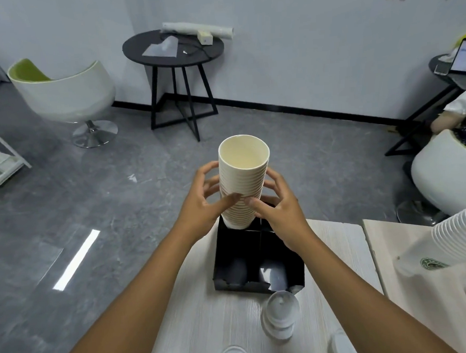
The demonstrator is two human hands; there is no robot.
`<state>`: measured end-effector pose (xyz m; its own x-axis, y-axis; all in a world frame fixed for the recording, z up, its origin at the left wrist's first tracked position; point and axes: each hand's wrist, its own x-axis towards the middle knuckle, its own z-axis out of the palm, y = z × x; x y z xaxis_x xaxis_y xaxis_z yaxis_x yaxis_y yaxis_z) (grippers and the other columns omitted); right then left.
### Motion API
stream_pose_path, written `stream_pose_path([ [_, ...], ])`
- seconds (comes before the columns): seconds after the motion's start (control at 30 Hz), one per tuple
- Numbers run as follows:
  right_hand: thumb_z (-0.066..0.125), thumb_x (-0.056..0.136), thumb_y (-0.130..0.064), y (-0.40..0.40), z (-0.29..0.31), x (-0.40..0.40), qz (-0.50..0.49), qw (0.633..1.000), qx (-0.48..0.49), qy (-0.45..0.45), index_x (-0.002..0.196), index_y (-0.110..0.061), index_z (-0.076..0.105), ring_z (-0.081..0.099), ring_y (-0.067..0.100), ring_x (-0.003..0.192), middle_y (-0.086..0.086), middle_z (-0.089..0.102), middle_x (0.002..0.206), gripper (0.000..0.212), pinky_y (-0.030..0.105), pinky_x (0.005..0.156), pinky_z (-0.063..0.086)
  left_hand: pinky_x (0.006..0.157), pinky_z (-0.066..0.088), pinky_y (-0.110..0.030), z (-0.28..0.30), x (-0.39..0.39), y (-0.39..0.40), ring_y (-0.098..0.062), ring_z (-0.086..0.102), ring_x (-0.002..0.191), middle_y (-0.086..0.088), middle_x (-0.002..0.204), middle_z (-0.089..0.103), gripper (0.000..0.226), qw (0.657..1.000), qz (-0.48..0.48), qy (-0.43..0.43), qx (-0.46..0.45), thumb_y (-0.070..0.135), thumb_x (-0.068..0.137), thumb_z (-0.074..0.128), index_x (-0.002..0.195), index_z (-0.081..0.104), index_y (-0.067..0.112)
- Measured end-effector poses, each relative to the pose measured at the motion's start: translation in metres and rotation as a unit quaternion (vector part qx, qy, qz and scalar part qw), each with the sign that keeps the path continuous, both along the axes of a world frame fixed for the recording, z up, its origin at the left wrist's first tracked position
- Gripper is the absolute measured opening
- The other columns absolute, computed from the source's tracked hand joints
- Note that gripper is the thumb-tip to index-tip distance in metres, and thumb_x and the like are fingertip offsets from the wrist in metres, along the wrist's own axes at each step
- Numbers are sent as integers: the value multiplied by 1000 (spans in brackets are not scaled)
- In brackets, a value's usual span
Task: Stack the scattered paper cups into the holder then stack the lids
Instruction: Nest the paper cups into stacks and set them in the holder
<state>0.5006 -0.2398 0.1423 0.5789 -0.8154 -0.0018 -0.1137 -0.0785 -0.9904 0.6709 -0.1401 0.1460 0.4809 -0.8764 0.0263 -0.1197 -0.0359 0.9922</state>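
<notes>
Head view, two hands (200,203) gripping one cup stack (242,184), one holder (258,259)

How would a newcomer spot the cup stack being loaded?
On the pale wooden table stands a black divided holder. The cup stack rises from its far-left compartment, between both hands; the other stack lies tilted, sleeved in plastic, at right.

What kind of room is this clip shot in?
Probably an office lounge or break area: a round black side table against the wall, white swivel chairs, an open laptop at right, and a wooden table holding a black cup holder.
</notes>
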Motion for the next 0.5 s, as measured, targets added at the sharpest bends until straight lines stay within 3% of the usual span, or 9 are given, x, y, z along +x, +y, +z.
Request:
stream_pose_path([
  [0.2,79,89,-38,13,-3,-3,-4,1000,-2,0,144,-58,39,59,12,129,-24,50,147,70,55,105,51,110,48,-58,-2,-7,3,-3,55,134,11,138,63,83,1000,-4,7,-5,65,68,87,137,42,57],
  [0.33,77,91,-36,19,-2,-7,5,1000,-9,17,149,-53,35,54,12,131,-22,48,149,74,49,110,48,115,45,-50,-3,-12,9,1,50,137,16,149,53,83,1000,1,-14,-6,58,74,84,144,39,52],
  [0.5,79,87,-42,26,2,-31,-4,999,-9,43,154,-53,27,53,14,132,-17,47,152,85,49,111,48,112,46,-41,-4,-21,29,-11,42,146,17,159,40,91,999,11,-39,0,43,82,86,154,31,44],
])
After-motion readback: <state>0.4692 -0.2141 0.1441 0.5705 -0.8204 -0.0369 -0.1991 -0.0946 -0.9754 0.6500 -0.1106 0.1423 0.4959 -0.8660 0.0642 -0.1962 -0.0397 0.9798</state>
